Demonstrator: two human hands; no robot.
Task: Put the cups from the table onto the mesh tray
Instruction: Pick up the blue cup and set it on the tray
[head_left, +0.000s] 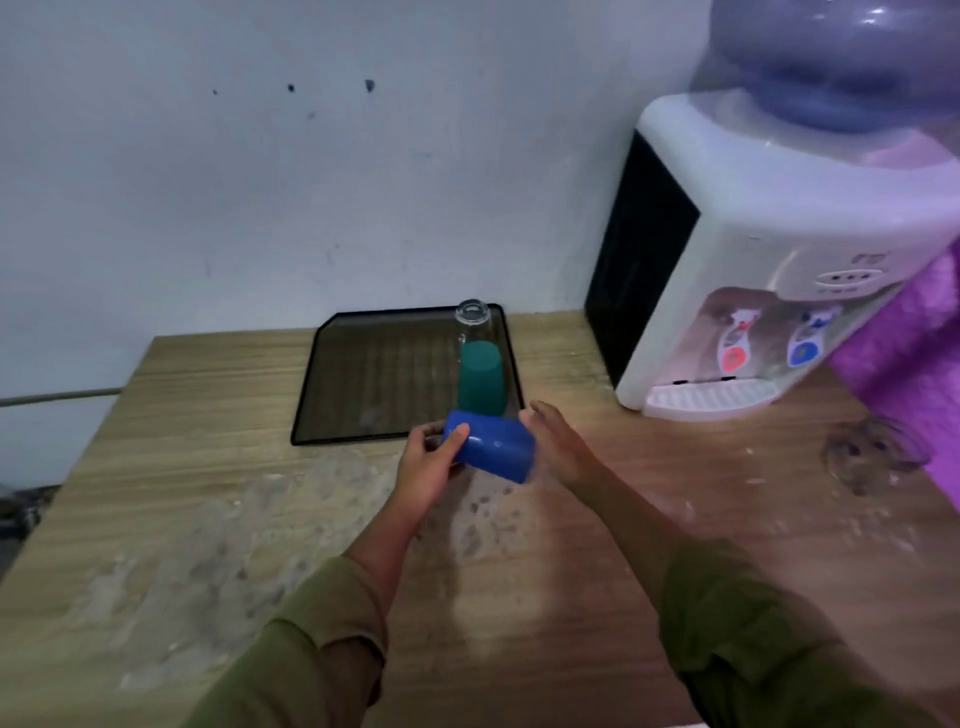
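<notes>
A blue plastic cup (491, 451) is held tilted on its side just in front of the black mesh tray (363, 384). My left hand (428, 462) grips its left end, thumb on top. Beside the cup's right end is my right hand (558, 441), fingers spread; whether it touches the cup I cannot tell. On the tray's right side a green cup (481, 378) stands upside down, and behind it a clear glass (474, 318) stands upside down too. A further clear glass (867, 449), blurred, is on the table at the right.
The wooden table (208, 519) has pale worn patches. A white water dispenser (753, 270) with a blue bottle stands at the back right, close to the tray. A purple cloth (914, 353) hangs at the right edge. A wall rises behind the tray.
</notes>
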